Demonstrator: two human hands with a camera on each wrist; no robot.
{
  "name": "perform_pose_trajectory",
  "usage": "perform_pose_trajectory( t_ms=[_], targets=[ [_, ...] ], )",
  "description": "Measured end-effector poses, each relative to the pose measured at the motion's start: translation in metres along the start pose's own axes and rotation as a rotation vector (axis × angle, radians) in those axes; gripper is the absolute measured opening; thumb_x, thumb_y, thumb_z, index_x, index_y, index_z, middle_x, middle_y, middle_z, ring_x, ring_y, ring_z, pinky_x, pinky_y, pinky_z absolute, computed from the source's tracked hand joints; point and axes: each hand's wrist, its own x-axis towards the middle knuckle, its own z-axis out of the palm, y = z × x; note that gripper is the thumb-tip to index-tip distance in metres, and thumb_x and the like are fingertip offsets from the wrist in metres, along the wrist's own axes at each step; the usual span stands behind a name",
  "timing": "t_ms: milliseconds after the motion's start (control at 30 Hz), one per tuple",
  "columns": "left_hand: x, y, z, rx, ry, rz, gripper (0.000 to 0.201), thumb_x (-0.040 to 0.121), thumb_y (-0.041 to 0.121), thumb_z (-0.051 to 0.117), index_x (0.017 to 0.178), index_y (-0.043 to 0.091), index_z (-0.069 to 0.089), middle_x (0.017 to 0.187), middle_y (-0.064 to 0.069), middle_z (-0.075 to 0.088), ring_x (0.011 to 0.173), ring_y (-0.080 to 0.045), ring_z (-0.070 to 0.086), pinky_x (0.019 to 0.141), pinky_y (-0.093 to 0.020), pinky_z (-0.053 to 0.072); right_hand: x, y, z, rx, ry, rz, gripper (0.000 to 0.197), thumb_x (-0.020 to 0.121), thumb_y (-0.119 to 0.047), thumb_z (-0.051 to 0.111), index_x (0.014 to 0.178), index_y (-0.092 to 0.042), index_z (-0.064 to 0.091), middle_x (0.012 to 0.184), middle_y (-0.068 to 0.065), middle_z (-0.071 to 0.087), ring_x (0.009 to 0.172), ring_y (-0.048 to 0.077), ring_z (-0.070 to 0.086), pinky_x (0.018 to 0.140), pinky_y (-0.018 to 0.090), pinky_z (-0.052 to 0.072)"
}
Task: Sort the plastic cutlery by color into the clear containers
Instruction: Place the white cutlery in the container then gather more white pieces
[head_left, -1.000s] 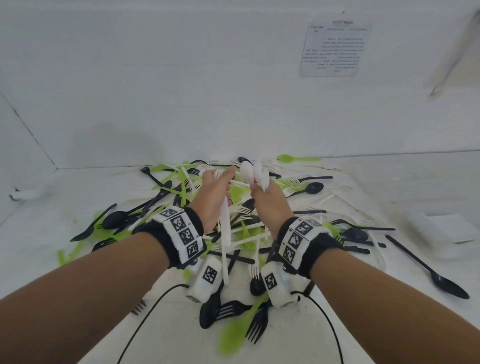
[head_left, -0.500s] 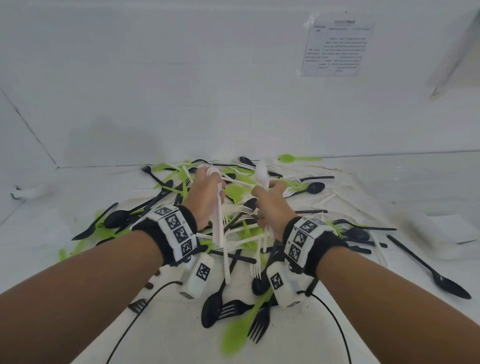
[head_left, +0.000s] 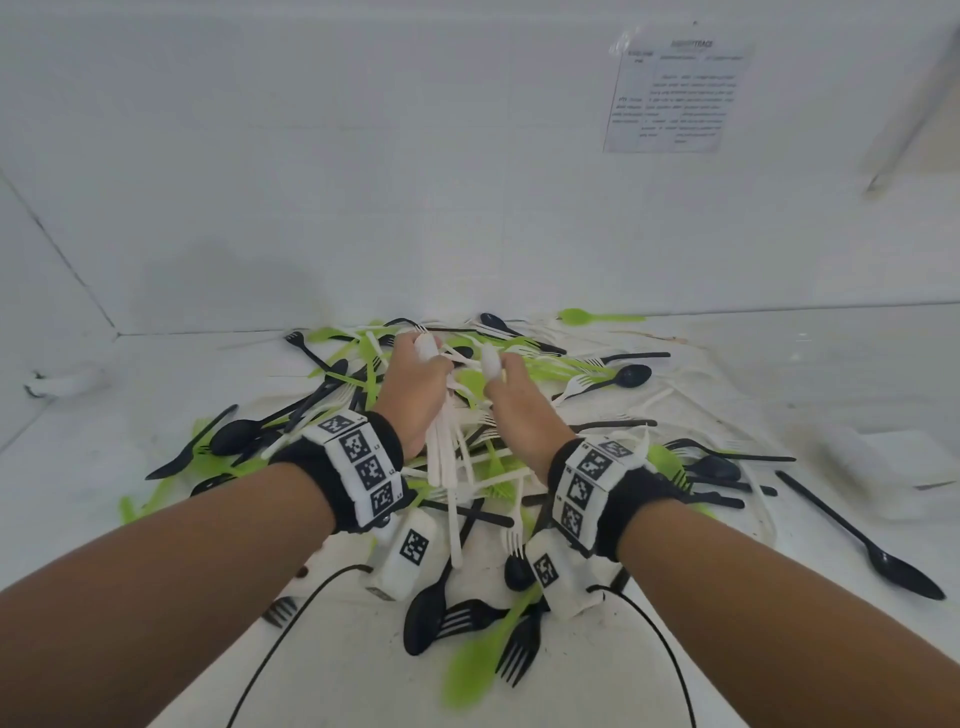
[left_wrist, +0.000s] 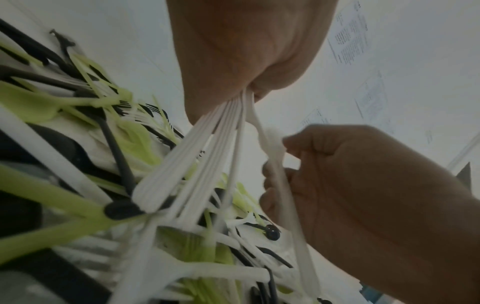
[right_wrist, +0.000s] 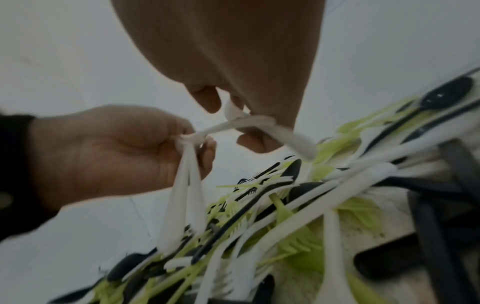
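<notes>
A heap of black, green and white plastic cutlery (head_left: 519, 415) covers the white table. My left hand (head_left: 423, 351) grips a bundle of white cutlery (head_left: 441, 457) above the heap, with the handles hanging down towards me. The left wrist view shows those handles (left_wrist: 197, 148) fanning out of the fist (left_wrist: 246, 61). Just to its right, my right hand (head_left: 498, 369) pinches a white spoon (head_left: 490, 359). In the right wrist view that spoon (right_wrist: 249, 121) reaches across to the left hand (right_wrist: 116, 150). A faint clear container (head_left: 883, 467) sits at the right.
A black spoon (head_left: 862, 540) lies alone at the right, near the container. Black forks and a green spoon (head_left: 483, 660) lie close to me between my forearms. Wrist-camera cables (head_left: 291, 623) trail over the table. A white wall with a posted sheet (head_left: 675, 93) closes the back.
The white spoons that my right hand held up have come down, and my left hand's bundle of white handles looks thicker. Both hands have shifted slightly apart over the heap.
</notes>
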Motion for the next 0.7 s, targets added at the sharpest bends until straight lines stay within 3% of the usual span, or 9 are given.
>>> perform_pose_trajectory(
  t_ms=[100, 200, 267, 333, 400, 467, 567, 633, 700],
  targets=[
    [0.003, -0.002, -0.007, -0.031, 0.048, 0.005, 0.026, 0.097, 0.004, 0.052, 0.118, 0.019, 0.049, 0.103, -0.008, 0.059, 0.08, -0.025, 0.071, 0.071, -0.039, 0.051, 0.008, 0.008, -0.009, 0.097, 0.177, 0.006, 0.025, 0.105, -0.027, 0.038, 0.107, -0.012, 0.058, 0.077, -0.004, 0.048, 0.069, 0.017, 0.044, 0.071, 0.036, 0.038],
    [0.0, -0.001, -0.004, -0.002, 0.021, 0.06, 0.018, 0.1, 0.018, 0.055, 0.117, 0.016, 0.049, 0.096, -0.004, 0.054, 0.072, -0.016, 0.057, 0.071, -0.035, 0.048, 0.003, 0.006, -0.009, 0.168, 0.124, -0.029, 0.029, 0.105, -0.021, 0.043, 0.111, -0.003, 0.064, 0.081, 0.001, 0.05, 0.074, 0.019, 0.045, 0.076, 0.038, 0.039],
    [-0.006, 0.0, 0.005, -0.032, -0.041, 0.047, 0.039, 0.098, 0.04, 0.061, 0.122, 0.015, 0.046, 0.099, -0.001, 0.055, 0.083, -0.014, 0.056, 0.082, -0.036, 0.049, -0.001, -0.001, -0.001, 0.191, 0.005, -0.078, 0.028, 0.103, -0.021, 0.046, 0.105, -0.011, 0.071, 0.083, -0.002, 0.059, 0.076, 0.016, 0.052, 0.078, 0.031, 0.042],
    [-0.009, 0.0, 0.013, -0.116, -0.104, -0.052, 0.064, 0.088, 0.052, 0.068, 0.135, 0.022, 0.037, 0.115, -0.004, 0.059, 0.102, -0.019, 0.066, 0.093, -0.042, 0.054, -0.004, -0.007, 0.015, 0.151, -0.094, -0.056, 0.03, 0.096, -0.034, 0.045, 0.106, -0.028, 0.074, 0.108, 0.0, 0.068, 0.098, 0.017, 0.062, 0.094, 0.03, 0.047],
    [-0.008, 0.001, 0.016, -0.199, -0.13, -0.128, 0.063, 0.09, 0.042, 0.068, 0.14, 0.028, 0.032, 0.123, -0.012, 0.059, 0.108, -0.034, 0.071, 0.093, -0.054, 0.058, -0.002, -0.006, 0.026, 0.174, -0.127, 0.048, 0.046, 0.081, -0.051, 0.043, 0.117, -0.039, 0.068, 0.131, 0.003, 0.053, 0.124, 0.022, 0.052, 0.108, 0.046, 0.043],
    [-0.008, 0.002, 0.015, -0.232, -0.127, -0.137, 0.052, 0.095, 0.031, 0.063, 0.139, 0.024, 0.035, 0.12, -0.015, 0.06, 0.108, -0.038, 0.07, 0.091, -0.056, 0.058, 0.003, -0.001, 0.025, 0.283, -0.128, 0.094, 0.054, 0.073, -0.056, 0.048, 0.119, -0.034, 0.067, 0.137, -0.001, 0.046, 0.13, 0.019, 0.047, 0.11, 0.049, 0.042],
    [-0.006, 0.003, 0.007, -0.235, -0.024, -0.052, 0.032, 0.097, 0.016, 0.05, 0.128, 0.013, 0.042, 0.1, -0.011, 0.055, 0.09, -0.026, 0.063, 0.082, -0.043, 0.054, 0.0, -0.003, 0.021, 0.38, -0.101, 0.067, 0.044, 0.076, -0.045, 0.051, 0.118, -0.043, 0.064, 0.138, 0.004, 0.049, 0.127, 0.021, 0.051, 0.109, 0.048, 0.044],
    [-0.003, 0.006, 0.003, -0.293, 0.048, -0.01, 0.023, 0.095, 0.006, 0.041, 0.117, 0.01, 0.045, 0.089, -0.005, 0.051, 0.076, -0.017, 0.052, 0.075, -0.035, 0.046, 0.0, 0.001, 0.02, 0.379, -0.017, 0.11, 0.038, 0.074, -0.052, 0.053, 0.111, -0.045, 0.05, 0.132, 0.006, 0.051, 0.118, 0.022, 0.055, 0.106, 0.05, 0.046],
    [-0.001, 0.01, 0.002, -0.318, 0.056, -0.002, 0.023, 0.094, 0.004, 0.038, 0.115, 0.011, 0.047, 0.085, -0.002, 0.052, 0.074, -0.016, 0.05, 0.074, -0.034, 0.045, -0.003, 0.005, 0.023, 0.368, -0.126, 0.172, 0.041, 0.084, -0.063, 0.054, 0.113, -0.036, 0.044, 0.12, 0.005, 0.059, 0.102, 0.021, 0.064, 0.1, 0.052, 0.052]
  ],
)
